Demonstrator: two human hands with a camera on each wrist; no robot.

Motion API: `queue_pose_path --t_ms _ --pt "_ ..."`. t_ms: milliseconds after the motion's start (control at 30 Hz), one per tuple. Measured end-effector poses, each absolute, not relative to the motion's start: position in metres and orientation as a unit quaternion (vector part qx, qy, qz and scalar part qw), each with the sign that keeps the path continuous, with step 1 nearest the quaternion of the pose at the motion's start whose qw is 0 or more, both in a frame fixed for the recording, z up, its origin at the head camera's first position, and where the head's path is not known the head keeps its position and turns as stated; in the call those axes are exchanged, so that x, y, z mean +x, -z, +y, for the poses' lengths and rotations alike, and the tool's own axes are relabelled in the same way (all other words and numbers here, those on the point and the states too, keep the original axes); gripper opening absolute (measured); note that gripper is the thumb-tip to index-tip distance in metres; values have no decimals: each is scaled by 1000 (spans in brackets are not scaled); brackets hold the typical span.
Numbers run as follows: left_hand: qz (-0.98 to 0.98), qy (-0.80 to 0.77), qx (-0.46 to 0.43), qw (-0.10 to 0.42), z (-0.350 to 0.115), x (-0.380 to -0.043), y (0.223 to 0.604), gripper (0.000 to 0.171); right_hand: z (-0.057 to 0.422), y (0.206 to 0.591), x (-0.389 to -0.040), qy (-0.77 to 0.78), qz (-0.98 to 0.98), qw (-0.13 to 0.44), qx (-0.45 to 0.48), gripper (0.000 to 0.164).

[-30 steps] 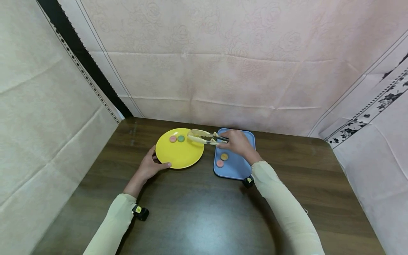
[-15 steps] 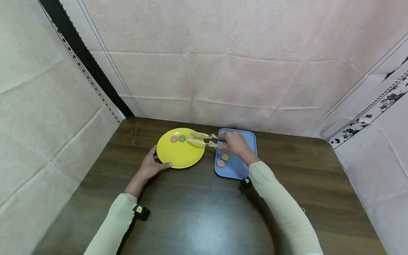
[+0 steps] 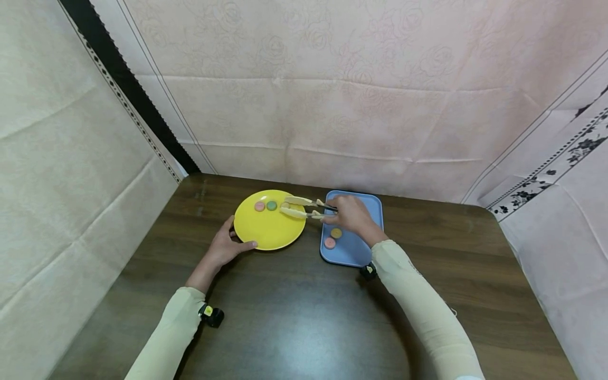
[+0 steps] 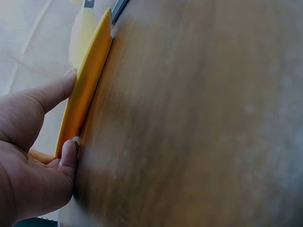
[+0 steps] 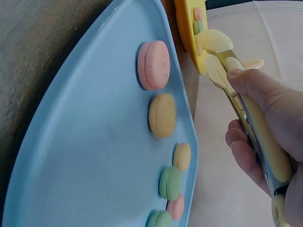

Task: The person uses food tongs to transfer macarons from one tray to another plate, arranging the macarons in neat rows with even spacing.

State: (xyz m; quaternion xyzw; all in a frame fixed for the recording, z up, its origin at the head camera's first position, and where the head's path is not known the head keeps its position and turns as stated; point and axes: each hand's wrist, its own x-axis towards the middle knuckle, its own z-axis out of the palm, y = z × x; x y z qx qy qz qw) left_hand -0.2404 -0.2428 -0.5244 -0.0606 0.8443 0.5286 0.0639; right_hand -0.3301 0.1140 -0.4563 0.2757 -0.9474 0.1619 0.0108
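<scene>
My left hand (image 3: 222, 245) pinches the near-left rim of a yellow plate (image 3: 266, 232), thumb on the upper side and fingers beneath, as the left wrist view shows. A pink macaron (image 3: 259, 206) and a green macaron (image 3: 271, 205) lie towards the plate's far side. Beside them sits a beige macaron (image 3: 285, 205), between the spread cream ends of the tongs (image 3: 299, 201). My right hand (image 3: 352, 214) grips these tongs, above the blue tray (image 3: 349, 256). On that tray, the right wrist view shows a pink macaron (image 5: 155, 65), a tan macaron (image 5: 162, 115) and several more.
Plate and tray stand side by side near the far edge of the brown wooden table (image 3: 285, 316). A pale cloth (image 3: 309, 116) hangs close behind that edge, with more cloth at both sides. Each wrist wears a small black camera.
The tongs have drawn slightly right, their ends now spread apart with the beige macaron showing between them. My left hand stays on the plate rim. The view has shifted a little.
</scene>
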Motion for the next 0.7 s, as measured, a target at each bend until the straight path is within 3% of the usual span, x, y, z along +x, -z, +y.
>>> queue_pose_path --t_ms 700 --pt "847 -523 -63 70 -242 -242 525 118 210 436 -273 -215 -945 87 233 57"
